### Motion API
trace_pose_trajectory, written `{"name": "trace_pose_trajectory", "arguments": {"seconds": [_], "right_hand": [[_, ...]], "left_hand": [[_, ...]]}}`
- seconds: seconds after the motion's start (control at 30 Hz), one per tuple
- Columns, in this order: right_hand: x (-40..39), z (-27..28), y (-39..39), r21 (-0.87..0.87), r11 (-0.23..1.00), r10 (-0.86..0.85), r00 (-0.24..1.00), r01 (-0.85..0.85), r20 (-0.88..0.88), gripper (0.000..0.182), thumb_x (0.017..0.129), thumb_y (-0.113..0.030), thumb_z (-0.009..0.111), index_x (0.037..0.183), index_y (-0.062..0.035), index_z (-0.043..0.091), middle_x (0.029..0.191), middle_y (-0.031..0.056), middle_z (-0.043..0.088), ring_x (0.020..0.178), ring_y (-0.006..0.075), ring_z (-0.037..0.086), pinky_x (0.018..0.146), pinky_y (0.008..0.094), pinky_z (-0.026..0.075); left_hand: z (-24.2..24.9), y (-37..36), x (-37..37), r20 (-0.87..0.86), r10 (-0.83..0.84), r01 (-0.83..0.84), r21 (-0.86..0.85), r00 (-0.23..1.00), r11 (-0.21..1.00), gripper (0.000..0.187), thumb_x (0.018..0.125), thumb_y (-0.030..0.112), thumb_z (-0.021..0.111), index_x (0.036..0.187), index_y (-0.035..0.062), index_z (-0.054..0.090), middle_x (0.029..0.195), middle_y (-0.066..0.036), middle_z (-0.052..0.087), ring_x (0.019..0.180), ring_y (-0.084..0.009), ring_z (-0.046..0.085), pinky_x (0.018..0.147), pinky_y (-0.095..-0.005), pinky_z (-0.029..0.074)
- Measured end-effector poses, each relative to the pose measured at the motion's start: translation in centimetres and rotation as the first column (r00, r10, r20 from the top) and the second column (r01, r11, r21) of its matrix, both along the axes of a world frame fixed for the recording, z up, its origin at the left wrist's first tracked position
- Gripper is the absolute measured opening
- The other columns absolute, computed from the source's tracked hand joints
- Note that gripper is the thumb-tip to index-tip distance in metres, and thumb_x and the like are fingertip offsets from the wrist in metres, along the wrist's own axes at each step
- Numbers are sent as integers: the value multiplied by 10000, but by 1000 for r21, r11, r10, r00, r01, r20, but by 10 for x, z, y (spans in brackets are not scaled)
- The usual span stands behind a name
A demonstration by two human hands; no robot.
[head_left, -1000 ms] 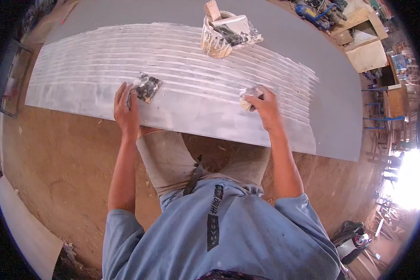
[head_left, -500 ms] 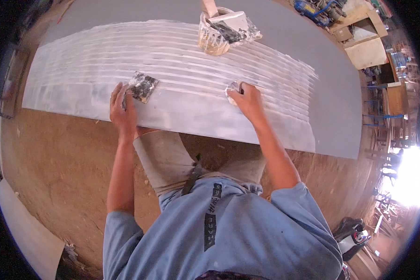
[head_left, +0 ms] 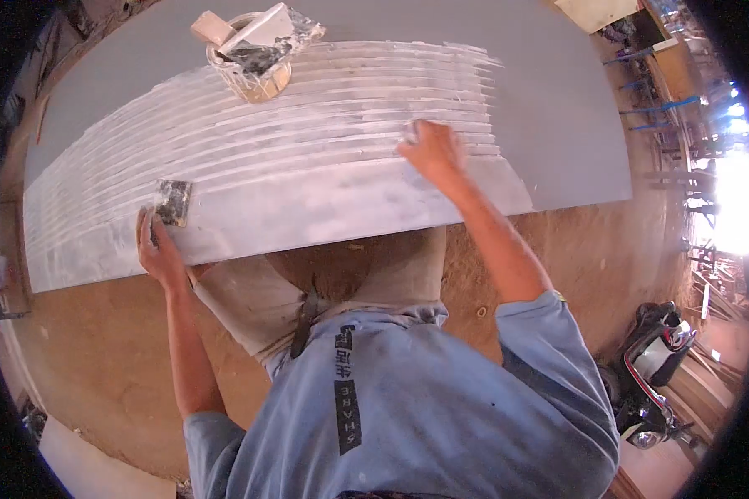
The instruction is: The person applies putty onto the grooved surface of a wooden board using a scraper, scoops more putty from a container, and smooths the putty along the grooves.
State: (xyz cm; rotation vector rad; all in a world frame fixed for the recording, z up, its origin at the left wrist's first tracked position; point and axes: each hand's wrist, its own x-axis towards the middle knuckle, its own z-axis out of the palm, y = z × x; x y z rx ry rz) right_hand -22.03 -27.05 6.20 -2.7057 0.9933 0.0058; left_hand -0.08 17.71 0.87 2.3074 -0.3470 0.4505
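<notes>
A large grey board [head_left: 558, 133] lies before me, with ridged white filler [head_left: 333, 108] in long stripes and a smoother white band along its near edge. At the near left, my left hand [head_left: 160, 248] grips a dark, square scraper plate [head_left: 173, 202] smeared with white. My right hand [head_left: 438, 156] is closed over the ridges at the right, blurred by motion. A small white-smeared tool [head_left: 409, 133] barely shows at its fingers; its kind is hidden. At the far side stands a filler-streaked bucket [head_left: 262, 86], with a broad white-coated blade [head_left: 262, 29] and a pale handle [head_left: 211, 28] across its top.
Brown bare floor [head_left: 549, 249] runs under and around the board. A scooter [head_left: 657, 366] stands at the right, near wood scraps [head_left: 724, 287]. Another pale sheet [head_left: 100, 457] lies at the lower left. Benches and a wooden cabinet [head_left: 678, 71] line the far right.
My view has turned and shifted right, so the board and bucket appear further left. My right hand has moved rightward along the board. The scraper plate stays with my left hand.
</notes>
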Motion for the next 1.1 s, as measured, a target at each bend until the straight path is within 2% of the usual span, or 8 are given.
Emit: {"name": "trace_pose_trajectory", "arguments": {"seconds": [0.17, 0.37, 0.47, 0.53, 0.6, 0.7, 0.83, 1.1], "right_hand": [[-59, 21, -72, 40, 989, -137, 981, 144, -134, 403, 805, -357, 676, 1075, -59, 690, 1025, 199, 714, 976, 384, 681, 863, 520, 515], [-146, 19, -165, -182, 957, -243, 967, 225, -78, 485, 821, -402, 668, 1195, -93, 678, 1131, 200, 704, 1056, 393, 669, 902, 522, 514], [-143, 24, -173, -167, 931, -351, 919, 323, -178, 538, 835, -410, 694, 1262, -86, 647, 1151, 198, 701, 1064, 317, 681, 868, 463, 539], [-130, 16, -141, 495, 782, -522, 832, 379, 189, 552, 843, -392, 736, 1281, -69, 642, 1034, 160, 708, 958, 211, 679, 819, 379, 551], [-77, 31, -55, 613, 762, -461, 840, 210, 286, 499, 847, -360, 766, 1230, -53, 678, 870, 89, 674, 813, 149, 633, 741, 331, 534], [6, -3, 28, 438, 895, -85, 930, -87, 358, 426, 821, -381, 778, 1082, -50, 715, 766, 97, 653, 705, 226, 640, 671, 393, 510], [103, 10, 111, 317, 932, 78, 951, -176, 298, 374, 815, -380, 712, 900, -20, 658, 830, 210, 689, 787, 420, 669, 719, 522, 515], [139, 6, 138, 242, 943, 183, 963, -228, 197, 314, 770, -289, 677, 943, -27, 690, 870, 208, 716, 852, 395, 703, 792, 535, 529]], "left_hand": [[3, -5, -2, -25, -2, 2, -1, 1000, 1000, 291, 1000, 158, 579, 1219, 5, 691, 1341, -128, 642, 1247, -277, 596, 1055, -369, 447], [-3, 3, 4, -9, -34, 35, 71, 999, 997, 294, 1006, 163, 569, 1213, -5, 692, 1351, -134, 633, 1255, -281, 588, 1055, -364, 444], [-7, 6, 7, -11, -10, 11, 95, 1000, 995, 304, 1007, 174, 571, 1228, -1, 685, 1370, -135, 619, 1261, -283, 581, 1063, -364, 436], [-7, 4, 5, -17, 5, -4, 51, 1000, 999, 302, 1002, 177, 583, 1227, 4, 683, 1375, -135, 613, 1260, -285, 582, 1062, -371, 439], [2, -2, -1, -39, 35, -35, 23, 999, 999, 300, 999, 177, 589, 1226, 5, 682, 1371, -135, 615, 1261, -285, 581, 1062, -372, 439], [9, -4, -5, -49, 21, -22, -17, 999, 1000, 298, 995, 176, 597, 1226, 7, 679, 1363, -133, 619, 1265, -284, 579, 1063, -374, 440], [9, -1, -4, -11, -5, 5, -27, 1000, 1000, 294, 997, 171, 598, 1228, 6, 675, 1357, -133, 621, 1272, -293, 573, 1069, -378, 437], [1, 3, 4, 14, -12, 13, -42, 1000, 999, 263, 986, 120, 600, 1197, -9, 690, 1333, -132, 640, 1231, -277, 604, 1034, -369, 462]]}}
